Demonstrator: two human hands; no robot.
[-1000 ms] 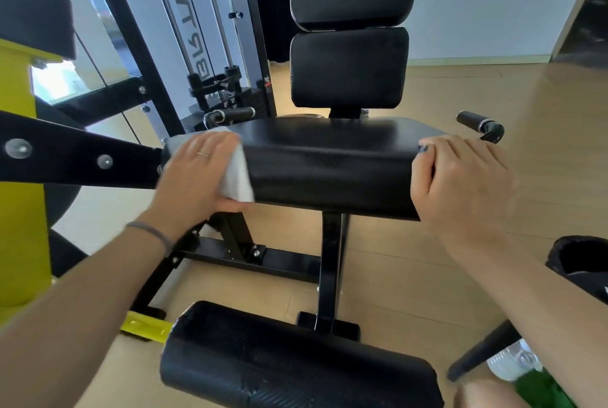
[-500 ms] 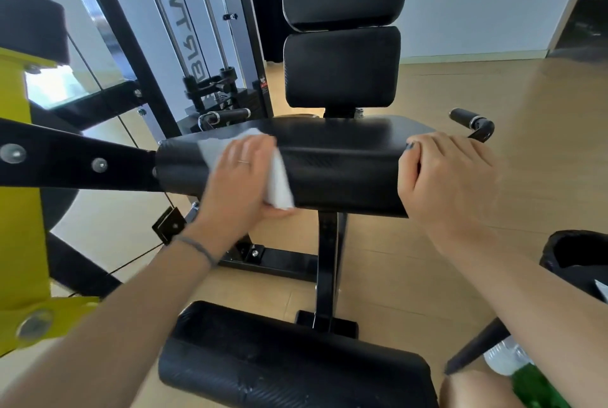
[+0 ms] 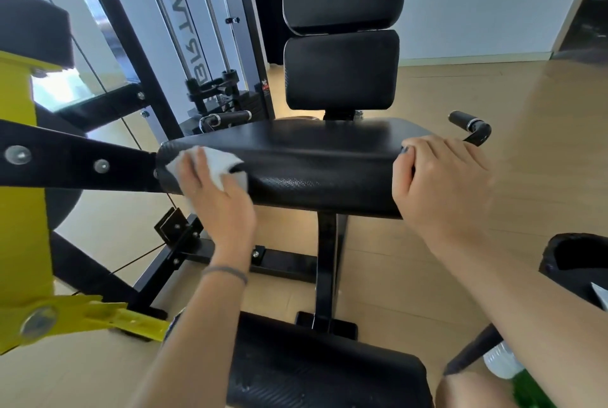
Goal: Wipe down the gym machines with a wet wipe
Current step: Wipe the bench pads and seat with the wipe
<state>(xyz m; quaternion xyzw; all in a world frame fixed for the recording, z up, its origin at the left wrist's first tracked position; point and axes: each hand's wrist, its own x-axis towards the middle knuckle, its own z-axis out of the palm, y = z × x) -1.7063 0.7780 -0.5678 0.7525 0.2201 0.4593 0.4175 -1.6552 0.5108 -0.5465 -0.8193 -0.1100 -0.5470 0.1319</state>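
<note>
Under left hand: white wet wipe, crumpled on black pad.

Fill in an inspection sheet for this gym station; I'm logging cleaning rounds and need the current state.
Surface: black roller pad, horizontal, textured.
Job's things: white wet wipe pressed on the pad's left end.
Clutter: plastic bottle on the floor, lower right.
Grippers: left hand presses the wipe; right hand grips the pad's right end.
Cables: thin cable by the frame base.
Surroundings: seat back, yellow frame, wooden floor.
</note>
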